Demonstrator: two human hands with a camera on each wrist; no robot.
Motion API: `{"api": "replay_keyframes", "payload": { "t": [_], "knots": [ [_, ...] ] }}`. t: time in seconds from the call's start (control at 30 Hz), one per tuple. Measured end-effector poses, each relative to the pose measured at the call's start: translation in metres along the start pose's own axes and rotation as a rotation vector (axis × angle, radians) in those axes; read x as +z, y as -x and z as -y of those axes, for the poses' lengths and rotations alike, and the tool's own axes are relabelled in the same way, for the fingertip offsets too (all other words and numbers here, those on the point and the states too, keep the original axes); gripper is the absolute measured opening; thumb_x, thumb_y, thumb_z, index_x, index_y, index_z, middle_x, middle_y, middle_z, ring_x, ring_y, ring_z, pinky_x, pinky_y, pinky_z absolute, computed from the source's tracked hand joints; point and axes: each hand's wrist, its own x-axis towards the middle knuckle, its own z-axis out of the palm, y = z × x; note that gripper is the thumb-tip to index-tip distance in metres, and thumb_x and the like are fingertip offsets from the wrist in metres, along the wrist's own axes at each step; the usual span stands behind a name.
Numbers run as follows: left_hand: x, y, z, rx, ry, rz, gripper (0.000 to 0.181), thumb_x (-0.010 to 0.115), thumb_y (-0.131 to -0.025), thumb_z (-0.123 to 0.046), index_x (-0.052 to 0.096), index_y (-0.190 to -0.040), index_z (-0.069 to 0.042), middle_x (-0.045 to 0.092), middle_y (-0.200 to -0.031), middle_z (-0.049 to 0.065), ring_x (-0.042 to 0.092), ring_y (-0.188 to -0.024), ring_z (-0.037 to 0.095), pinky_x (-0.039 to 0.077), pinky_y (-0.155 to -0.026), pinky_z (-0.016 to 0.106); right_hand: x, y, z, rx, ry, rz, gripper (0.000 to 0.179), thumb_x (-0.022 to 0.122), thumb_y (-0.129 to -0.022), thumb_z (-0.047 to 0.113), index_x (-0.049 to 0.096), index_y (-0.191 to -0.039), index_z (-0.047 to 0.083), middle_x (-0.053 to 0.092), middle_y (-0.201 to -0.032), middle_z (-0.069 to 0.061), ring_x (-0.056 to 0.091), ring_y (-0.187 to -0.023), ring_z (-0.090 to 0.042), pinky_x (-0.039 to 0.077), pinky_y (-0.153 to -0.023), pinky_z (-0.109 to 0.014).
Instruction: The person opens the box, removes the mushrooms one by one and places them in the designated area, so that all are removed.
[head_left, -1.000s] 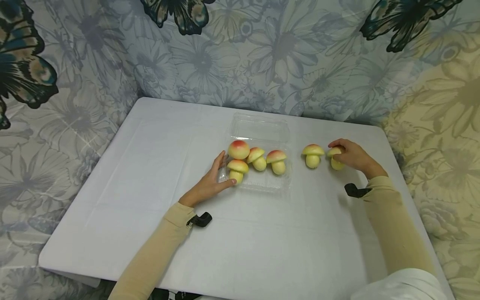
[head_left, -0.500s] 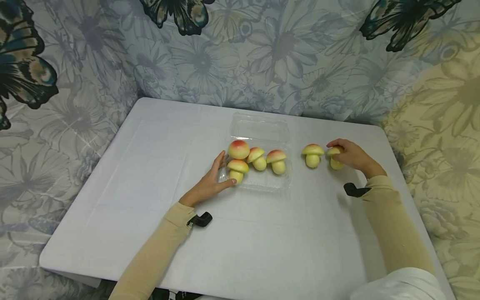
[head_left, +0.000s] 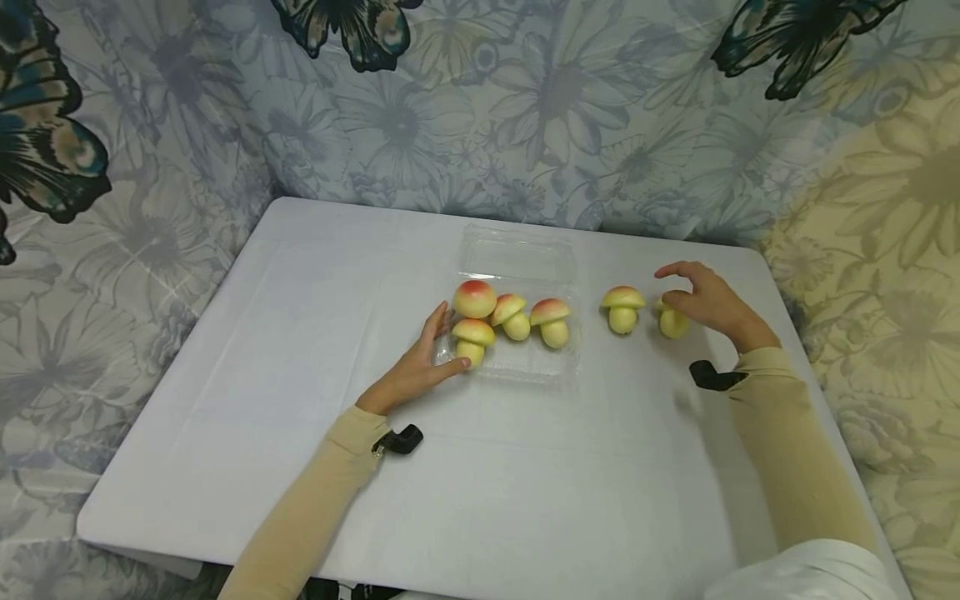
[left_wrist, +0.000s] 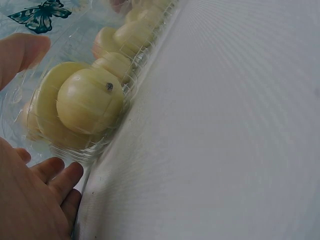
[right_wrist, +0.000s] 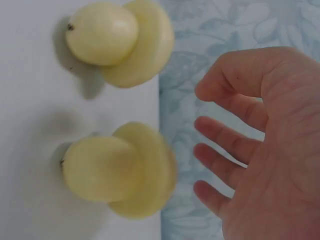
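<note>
Several yellow toy mushrooms with reddish caps are in view. In the head view, three of them, one mushroom point(head_left: 550, 323) among them, and a round red-yellow piece point(head_left: 475, 299) lie in a clear plastic box point(head_left: 525, 367). My left hand point(head_left: 411, 372) rests at the box's left end, fingers extended and thumb beside the nearest mushroom point(left_wrist: 90, 102). My right hand point(head_left: 708, 307) hovers just above the rightmost mushroom point(head_left: 673, 323), partly hiding it. The right wrist view shows its fingers loosely bent with nothing between them, apart from that mushroom point(right_wrist: 102, 170).
Another mushroom point(head_left: 622, 310) stands between the box and my right hand. The clear lid point(head_left: 517, 257) lies folded back behind the box. A white-covered table point(head_left: 525, 475) bears everything, with patterned cloth point(head_left: 450, 125) hanging behind.
My right hand has let go of the rightmost mushroom and lifted slightly up and away; its fingers have spread. The left hand and the box have stayed in place.
</note>
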Motion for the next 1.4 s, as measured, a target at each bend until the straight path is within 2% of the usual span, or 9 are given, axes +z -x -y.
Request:
{"api": "replay_keyframes", "payload": {
  "t": [0.2, 0.47, 0.7, 0.83, 1.13, 1.4],
  "knots": [
    [0.000, 0.000, 0.002, 0.010, -0.002, 0.000, 0.104, 0.070, -0.092, -0.046, -0.007, -0.162, -0.035, 0.018, -0.169, 0.003, 0.018, -0.157, 0.023, 0.012, -0.126, 0.060, -0.007, 0.004, 0.021, -0.036, -0.006, -0.068, 0.049, 0.053, -0.105, 0.025, 0.044, -0.147, 0.003, 0.029, -0.160, -0.029, 0.027, -0.145, -0.052, 0.029, -0.109, -0.070],
    [0.000, -0.001, 0.002, 0.014, 0.001, -0.005, 0.105, 0.070, -0.092, -0.048, -0.006, -0.162, -0.035, 0.016, -0.170, 0.002, 0.018, -0.157, 0.023, 0.012, -0.126, 0.060, -0.013, 0.008, 0.046, -0.122, -0.039, -0.137, 0.048, 0.057, -0.103, 0.024, 0.048, -0.144, 0.002, 0.037, -0.155, -0.026, 0.030, -0.146, -0.048, 0.025, -0.114, -0.069],
    [0.000, 0.000, 0.002, 0.010, -0.004, -0.004, 0.105, 0.070, -0.092, -0.047, -0.006, -0.162, -0.036, 0.018, -0.169, 0.003, 0.019, -0.157, 0.023, 0.012, -0.126, 0.061, -0.014, 0.012, 0.060, -0.140, -0.068, -0.143, 0.049, 0.058, -0.103, 0.027, 0.048, -0.145, 0.004, 0.036, -0.157, -0.022, 0.029, -0.146, -0.047, 0.026, -0.112, -0.070],
    [0.000, -0.001, 0.002, 0.007, -0.006, -0.007, 0.106, 0.071, -0.091, -0.048, -0.005, -0.163, -0.031, 0.019, -0.169, 0.003, 0.020, -0.156, 0.022, 0.013, -0.126, 0.060, -0.016, 0.013, 0.069, -0.135, -0.075, -0.131, 0.051, 0.057, -0.104, 0.030, 0.047, -0.147, 0.007, 0.034, -0.160, -0.019, 0.028, -0.147, -0.047, 0.027, -0.111, -0.071],
    [0.000, -0.002, 0.004, 0.010, -0.003, -0.009, 0.108, 0.071, -0.091, -0.049, -0.005, -0.164, -0.028, 0.020, -0.168, 0.002, 0.020, -0.156, 0.022, 0.013, -0.126, 0.060, -0.014, 0.014, 0.080, -0.173, -0.081, -0.152, 0.047, 0.057, -0.104, 0.028, 0.049, -0.146, 0.009, 0.037, -0.157, -0.018, 0.032, -0.141, -0.045, 0.030, -0.105, -0.068],
    [0.000, -0.001, 0.003, 0.008, -0.005, 0.003, 0.106, 0.070, -0.092, -0.048, -0.007, -0.163, -0.033, 0.010, -0.171, -0.003, 0.018, -0.157, 0.023, 0.013, -0.125, 0.061, -0.022, 0.018, 0.074, -0.146, -0.063, -0.182, 0.050, 0.057, -0.104, 0.030, 0.048, -0.148, 0.007, 0.038, -0.157, -0.020, 0.031, -0.145, -0.046, 0.028, -0.109, -0.068]
  ]
}}
